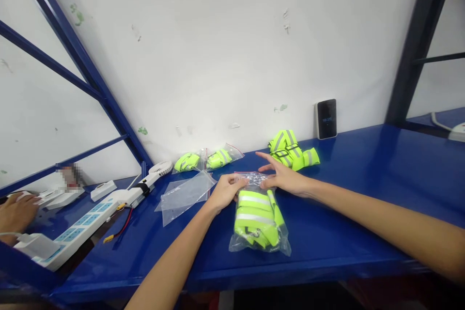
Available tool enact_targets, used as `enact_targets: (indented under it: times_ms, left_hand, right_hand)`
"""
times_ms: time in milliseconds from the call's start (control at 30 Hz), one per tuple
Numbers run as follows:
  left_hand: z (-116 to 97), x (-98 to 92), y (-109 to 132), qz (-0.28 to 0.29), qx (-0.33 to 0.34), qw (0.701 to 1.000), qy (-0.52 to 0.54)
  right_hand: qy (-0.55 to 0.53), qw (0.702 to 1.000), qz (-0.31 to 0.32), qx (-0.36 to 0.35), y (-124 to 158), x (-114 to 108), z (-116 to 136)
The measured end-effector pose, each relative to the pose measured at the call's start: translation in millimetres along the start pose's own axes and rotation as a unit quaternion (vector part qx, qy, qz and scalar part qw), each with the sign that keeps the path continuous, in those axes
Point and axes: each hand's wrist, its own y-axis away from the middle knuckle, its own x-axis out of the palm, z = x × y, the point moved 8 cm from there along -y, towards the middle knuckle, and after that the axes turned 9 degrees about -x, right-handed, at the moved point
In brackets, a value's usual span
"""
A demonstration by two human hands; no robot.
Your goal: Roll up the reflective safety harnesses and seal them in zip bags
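Observation:
A clear zip bag (285,246) lies near the front of the blue table, its mouth toward the wall. Inside is a folded neon-yellow reflective strap (254,215) with silver stripes and a dark buckle. My left hand (225,193) is closed on the left corner of the bag's mouth, thumb on top. At the right side of the mouth, my right hand (285,178) touches the plastic with its thumb, index finger stretched out and the fingers apart. Loose flat zip bags (187,197) lie to the left of my left hand.
By the wall are two packed zip bags (219,158), an unbagged bundle of neon straps (290,151) and an upright black-screened device (326,118). A power strip (85,225), a small fan (160,168) and a cable (123,226) lie left. Another person's hand (17,213) is at far left.

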Motion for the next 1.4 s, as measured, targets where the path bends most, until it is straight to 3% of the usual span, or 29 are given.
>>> enact_targets:
  times_ms: [167, 233, 467, 700, 900, 1100, 1267, 1400]
  left_hand:
    - [1, -6.5, -6, -0.037, 0.06, 0.997, 0.01]
    - [-4, -6.4, -4, -0.047, 0.093, 0.994, -0.031]
    - [-23, 0.3, 14, -0.041, 0.192, 0.949, -0.247]
    - [-15, 5.4, 9, 0.017, 0.164, 0.938, -0.305]
    - [-18, 14.9, 15, 0.037, 0.18, 0.93, -0.319]
    - [-21, 18.6, 14, 0.055, 0.171, 0.941, -0.285]
    - [-14, 12.6, 5, 0.092, 0.112, 0.978, -0.15]
    - [-10, 10.8, 3, 0.095, 0.106, 0.982, -0.12]
  right_hand:
    - [0.122, 0.989, 0.084, 0.017, -7, 7, -4]
    - [0.195, 0.975, 0.109, -0.011, -9, 13, 0]
    - [0.391, 0.901, 0.105, -0.156, 2, 29, 18]
    - [0.334, 0.907, 0.238, -0.101, -2, 11, 17]
    - [0.27, 0.946, 0.166, -0.072, -9, 0, 24]
    - [0.299, 0.927, 0.206, -0.092, -4, 30, 31]
    - [0.296, 0.935, 0.165, -0.106, -5, 29, 27]
    - [0.289, 0.939, 0.145, -0.12, -2, 27, 19]
